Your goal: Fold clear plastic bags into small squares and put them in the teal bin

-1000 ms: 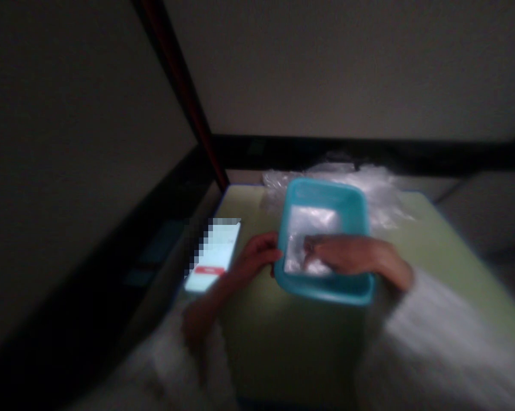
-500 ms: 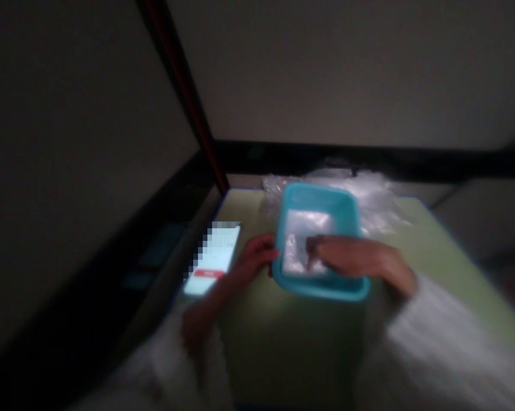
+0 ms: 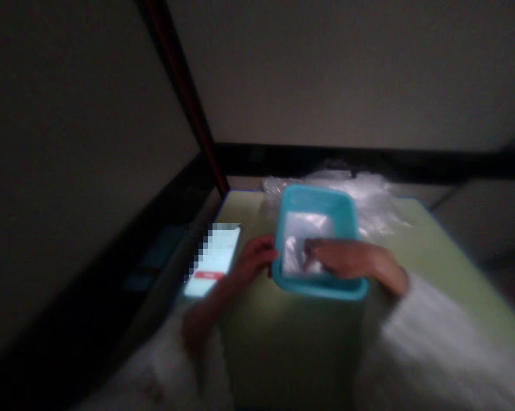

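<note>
A turquoise plastic basket [image 3: 320, 290] with a raised rim stands tilted toward me over the table. My left hand [image 3: 257, 254] is closed on its left rim, thumb over the edge and fingers partly hidden behind it. Inside the basket lies a shiny, clear plastic bag [image 3: 294, 251]; dim light and blur hide what it contains, if anything. My right hand [image 3: 347, 258] reaches in over the right side. Its fingertips are bent down and bunched together on the bag, pinching the plastic.
Crumpled clear plastic sheeting [image 3: 377, 200] lies behind the basket on the yellow-green table [image 3: 292, 348]. Left of my left hand, a phone with a lit screen [image 3: 214, 257] lies near the table's left edge. Walls [image 3: 347, 74] stand behind and to the left.
My right hand has shifted slightly left and down within the basket, its fingertips still on the plastic bag. My left hand keeps its hold on the rim.
</note>
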The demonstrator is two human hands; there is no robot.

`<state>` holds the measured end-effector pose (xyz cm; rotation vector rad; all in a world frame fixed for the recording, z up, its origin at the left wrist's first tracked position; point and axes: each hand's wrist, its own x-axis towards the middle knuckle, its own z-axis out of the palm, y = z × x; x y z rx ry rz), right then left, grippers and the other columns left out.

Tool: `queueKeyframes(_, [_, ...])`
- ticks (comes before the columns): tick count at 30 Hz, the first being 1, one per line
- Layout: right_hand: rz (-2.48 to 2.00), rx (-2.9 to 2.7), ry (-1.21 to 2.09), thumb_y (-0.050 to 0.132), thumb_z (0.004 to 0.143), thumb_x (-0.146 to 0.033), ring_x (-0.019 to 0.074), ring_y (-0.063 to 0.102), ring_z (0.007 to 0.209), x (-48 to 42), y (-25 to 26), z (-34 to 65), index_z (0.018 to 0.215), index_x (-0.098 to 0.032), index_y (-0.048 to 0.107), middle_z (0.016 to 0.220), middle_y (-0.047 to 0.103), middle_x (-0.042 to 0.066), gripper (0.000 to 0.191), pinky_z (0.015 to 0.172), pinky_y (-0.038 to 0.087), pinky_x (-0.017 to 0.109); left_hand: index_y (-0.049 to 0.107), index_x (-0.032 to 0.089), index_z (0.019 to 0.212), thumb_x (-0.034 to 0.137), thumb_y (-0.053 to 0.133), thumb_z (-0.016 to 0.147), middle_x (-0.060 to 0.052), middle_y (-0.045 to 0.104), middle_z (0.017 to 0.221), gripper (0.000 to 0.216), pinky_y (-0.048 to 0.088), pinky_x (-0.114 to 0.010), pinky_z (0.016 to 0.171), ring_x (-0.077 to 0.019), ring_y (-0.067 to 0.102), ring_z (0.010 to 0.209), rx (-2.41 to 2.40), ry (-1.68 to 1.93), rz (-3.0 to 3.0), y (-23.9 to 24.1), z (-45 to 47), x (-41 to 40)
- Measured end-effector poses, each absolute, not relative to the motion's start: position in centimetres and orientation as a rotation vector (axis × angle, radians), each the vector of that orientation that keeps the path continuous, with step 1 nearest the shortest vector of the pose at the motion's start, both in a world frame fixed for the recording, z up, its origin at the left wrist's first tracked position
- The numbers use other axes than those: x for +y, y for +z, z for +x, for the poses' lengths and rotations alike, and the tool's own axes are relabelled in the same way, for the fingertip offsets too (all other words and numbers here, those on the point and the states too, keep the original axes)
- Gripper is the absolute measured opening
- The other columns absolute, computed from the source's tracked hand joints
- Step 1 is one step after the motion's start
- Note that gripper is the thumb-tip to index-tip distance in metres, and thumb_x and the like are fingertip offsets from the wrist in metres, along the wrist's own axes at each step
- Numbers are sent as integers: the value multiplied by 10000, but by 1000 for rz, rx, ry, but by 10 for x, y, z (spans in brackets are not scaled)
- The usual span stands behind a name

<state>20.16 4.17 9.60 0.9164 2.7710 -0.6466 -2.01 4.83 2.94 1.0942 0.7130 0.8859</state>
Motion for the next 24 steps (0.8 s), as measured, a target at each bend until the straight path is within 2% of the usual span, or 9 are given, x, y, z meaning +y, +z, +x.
queueKeyframes(4, [868,2853,-686,487,749,35,236,563,1109,45,90,207,988,-118,683,1167,611,148,345,928,460,332,616,134,700,291,727,591,27,559,551,221,401,-192,449,-84,497,451,725,891,1077,29,-20,49])
queueKeyframes(10, [861,2855,-623,478,758,33,247,371,1316,45,80,208,1059,-154,667,1160,624,114,401,1030,372,364,609,139,671,293,724,598,26,546,541,206,391,-193,453,-82,486,452,708,897,1080,32,-20,47])
queueKeyframes(14, [888,2855,-581,480,770,25,254,375,1315,44,78,204,1057,-139,668,1207,609,131,380,1047,357,378,612,138,672,295,724,597,24,543,543,207,383,-192,442,-81,485,445,711,897,1066,33,-19,46])
queueKeyframes(19, [870,2864,-585,492,757,45,264,405,1297,44,82,203,1035,-117,679,1174,630,148,372,1023,389,364,614,134,671,287,724,594,23,543,529,204,392,-196,444,-78,479,430,719,917,1058,34,-19,46])
queueKeyframes(24, [984,2832,-531,511,744,47,283,534,1174,39,95,205,953,-107,696,1244,577,183,319,941,459,358,599,138,648,270,724,576,32,526,512,195,380,-194,431,-76,469,422,748,933,1036,35,-19,46])
